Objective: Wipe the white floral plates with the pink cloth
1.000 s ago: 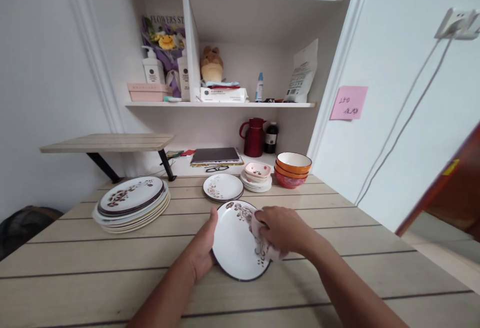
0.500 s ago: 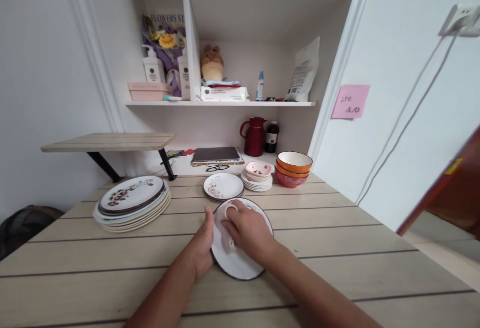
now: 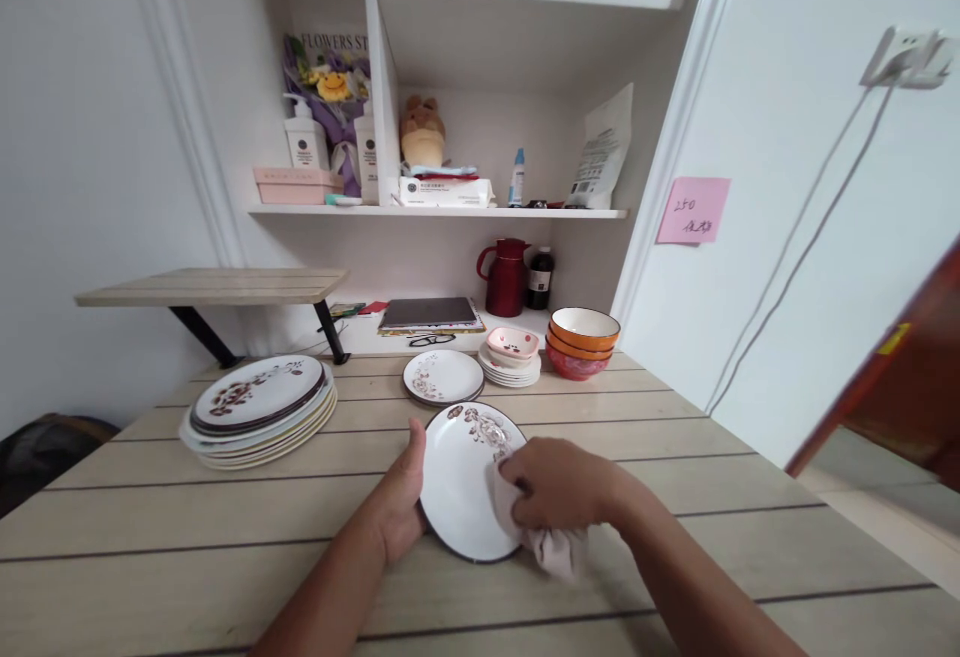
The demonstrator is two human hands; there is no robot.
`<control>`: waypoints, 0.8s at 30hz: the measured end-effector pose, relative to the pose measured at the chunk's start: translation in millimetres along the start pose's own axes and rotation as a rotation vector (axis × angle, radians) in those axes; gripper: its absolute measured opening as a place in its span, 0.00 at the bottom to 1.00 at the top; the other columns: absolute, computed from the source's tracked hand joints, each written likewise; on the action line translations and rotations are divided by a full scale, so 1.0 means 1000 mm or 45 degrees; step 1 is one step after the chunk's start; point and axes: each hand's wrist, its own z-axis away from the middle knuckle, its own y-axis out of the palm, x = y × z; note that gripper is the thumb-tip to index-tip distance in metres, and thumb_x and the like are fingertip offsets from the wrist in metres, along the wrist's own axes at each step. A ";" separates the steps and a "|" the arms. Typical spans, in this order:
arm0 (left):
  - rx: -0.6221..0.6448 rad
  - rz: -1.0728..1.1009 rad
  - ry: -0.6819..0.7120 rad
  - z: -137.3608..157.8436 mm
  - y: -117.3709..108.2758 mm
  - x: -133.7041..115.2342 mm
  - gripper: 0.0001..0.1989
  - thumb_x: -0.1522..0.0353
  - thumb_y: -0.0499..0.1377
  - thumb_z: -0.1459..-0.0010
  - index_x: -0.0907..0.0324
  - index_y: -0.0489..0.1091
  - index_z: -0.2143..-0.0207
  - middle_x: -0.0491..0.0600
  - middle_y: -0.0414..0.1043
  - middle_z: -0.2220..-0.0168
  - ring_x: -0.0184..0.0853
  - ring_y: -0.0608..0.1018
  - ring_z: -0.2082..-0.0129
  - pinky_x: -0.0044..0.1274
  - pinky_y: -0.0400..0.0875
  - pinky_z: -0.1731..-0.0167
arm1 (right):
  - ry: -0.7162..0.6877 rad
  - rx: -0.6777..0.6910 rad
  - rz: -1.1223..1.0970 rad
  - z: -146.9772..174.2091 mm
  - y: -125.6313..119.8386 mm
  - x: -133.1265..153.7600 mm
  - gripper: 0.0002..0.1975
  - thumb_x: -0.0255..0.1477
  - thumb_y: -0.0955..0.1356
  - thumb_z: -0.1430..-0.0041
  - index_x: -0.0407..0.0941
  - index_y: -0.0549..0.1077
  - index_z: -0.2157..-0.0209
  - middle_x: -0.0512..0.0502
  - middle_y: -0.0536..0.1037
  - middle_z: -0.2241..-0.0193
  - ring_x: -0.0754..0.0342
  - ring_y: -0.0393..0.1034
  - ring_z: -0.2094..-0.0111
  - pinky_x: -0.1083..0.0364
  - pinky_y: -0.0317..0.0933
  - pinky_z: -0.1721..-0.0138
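The left hand is grasping the flower-patterned plate by its left rim, with the thumb up and the other fingers mostly hidden. The right hand is clenched on a pale cloth, which touches the right part of this plate and hangs over its rim. The plate is between the two hands, above the slatted wooden table, slightly tilted.

To the left there stands a tall stack of plates. Just beyond the held plate are smaller floral plates, then saucers with a pinkish dish on top, and beside them stacked bowls.

Farther, on the right wall, a pink sticky note reads "250", with handwriting below that I cannot read. On the shelf, the labels of the white pack and the pump bottle are too small to read. Behind this bottle, the bouquet wrapping shows "FLOWERS ST", cut by the divider.
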 end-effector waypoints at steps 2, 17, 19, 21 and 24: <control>0.026 0.003 0.021 -0.001 -0.001 0.000 0.43 0.41 0.46 0.49 0.64 0.62 0.43 0.61 0.73 0.50 0.47 0.71 0.46 0.37 0.59 0.44 | -0.180 0.069 -0.080 -0.002 0.003 0.009 0.06 0.32 0.67 0.53 0.46 0.74 0.72 0.51 0.76 0.74 0.55 0.65 0.75 0.58 0.46 0.76; -0.102 0.034 0.091 0.000 0.009 -0.001 0.37 0.45 0.49 0.46 0.59 0.61 0.42 0.58 0.72 0.49 0.45 0.73 0.47 0.35 0.60 0.45 | 0.293 -0.612 0.161 -0.037 0.007 0.014 0.12 0.32 0.58 0.36 0.45 0.71 0.63 0.43 0.73 0.60 0.51 0.68 0.62 0.55 0.53 0.66; -0.115 0.018 0.071 0.002 0.009 -0.002 0.38 0.44 0.48 0.47 0.59 0.61 0.42 0.58 0.72 0.48 0.45 0.72 0.47 0.35 0.60 0.45 | 0.357 -0.507 0.173 -0.026 0.003 0.005 0.10 0.30 0.59 0.38 0.46 0.71 0.63 0.42 0.75 0.62 0.51 0.69 0.65 0.56 0.52 0.70; -0.138 0.002 0.051 0.003 0.009 -0.002 0.39 0.43 0.47 0.47 0.60 0.62 0.42 0.58 0.72 0.48 0.45 0.71 0.46 0.35 0.60 0.44 | 0.362 -0.404 0.168 -0.014 0.000 0.000 0.08 0.28 0.62 0.43 0.46 0.72 0.66 0.44 0.76 0.66 0.51 0.70 0.69 0.56 0.50 0.73; -0.148 -0.014 0.037 0.004 0.009 -0.002 0.39 0.43 0.47 0.47 0.61 0.62 0.42 0.59 0.72 0.49 0.46 0.71 0.46 0.37 0.60 0.44 | 0.199 -0.215 0.140 0.000 -0.002 0.001 0.05 0.28 0.65 0.50 0.47 0.74 0.71 0.46 0.77 0.71 0.51 0.70 0.71 0.57 0.48 0.75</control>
